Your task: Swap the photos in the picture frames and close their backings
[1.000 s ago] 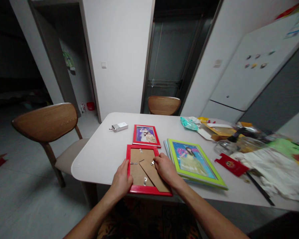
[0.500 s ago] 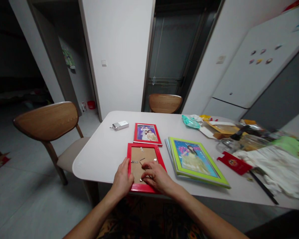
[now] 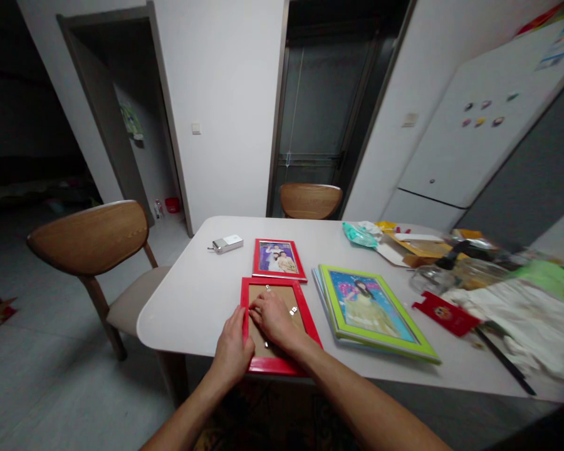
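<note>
A red picture frame [image 3: 279,365] lies face down at the table's near edge, its brown backing board [image 3: 301,319] showing. Small metal clips sit on the board, among them one at the top [image 3: 267,288] and one at the right [image 3: 293,311]. My left hand [image 3: 234,344] grips the frame's left side, thumb over the rim. Over the board, my right hand [image 3: 270,316] has its fingertips pinched together at the left clip, which they hide. Just beyond lies a second red picture frame [image 3: 302,269], face up with a photo of people.
Right of my hands, a green picture frame [image 3: 380,343] rests on other frames. A silver-white device [image 3: 228,243] lies at the far left. Crowding the table's right side are a red packet [image 3: 446,315], a black strip [image 3: 505,360], white cloth [image 3: 526,326] and plastic packaging. Chairs [image 3: 91,241] stand around.
My right hand has moved up and left across the backing board, from the lower clip to the left one. My left hand stays on the frame's side. The view has tilted slightly.
</note>
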Demonstrator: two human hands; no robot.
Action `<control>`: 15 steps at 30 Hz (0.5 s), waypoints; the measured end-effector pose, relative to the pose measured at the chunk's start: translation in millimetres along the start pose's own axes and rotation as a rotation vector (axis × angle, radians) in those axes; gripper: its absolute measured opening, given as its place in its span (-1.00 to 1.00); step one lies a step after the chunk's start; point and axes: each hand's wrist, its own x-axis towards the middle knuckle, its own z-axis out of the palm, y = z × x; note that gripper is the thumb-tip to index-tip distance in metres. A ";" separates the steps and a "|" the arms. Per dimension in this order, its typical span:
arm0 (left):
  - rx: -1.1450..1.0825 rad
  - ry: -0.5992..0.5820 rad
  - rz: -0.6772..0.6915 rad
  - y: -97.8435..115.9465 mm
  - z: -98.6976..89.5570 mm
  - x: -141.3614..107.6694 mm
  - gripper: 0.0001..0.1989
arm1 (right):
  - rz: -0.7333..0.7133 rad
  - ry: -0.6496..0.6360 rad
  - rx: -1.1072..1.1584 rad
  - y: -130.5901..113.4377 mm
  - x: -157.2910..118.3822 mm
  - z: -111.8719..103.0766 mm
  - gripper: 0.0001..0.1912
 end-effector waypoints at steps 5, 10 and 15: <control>-0.015 0.010 0.016 -1.5 0.5 -0.8 -0.43 | 0.024 0.065 -0.014 7.3 5.3 11.8 -0.78; -0.051 0.017 0.017 -0.6 0.2 -0.3 -0.40 | 0.189 0.094 -0.063 27.6 9.4 7.0 -0.72; -0.047 0.001 0.021 0.7 -1.9 -0.6 -0.41 | 0.317 0.056 -0.132 39.3 16.0 4.5 -0.69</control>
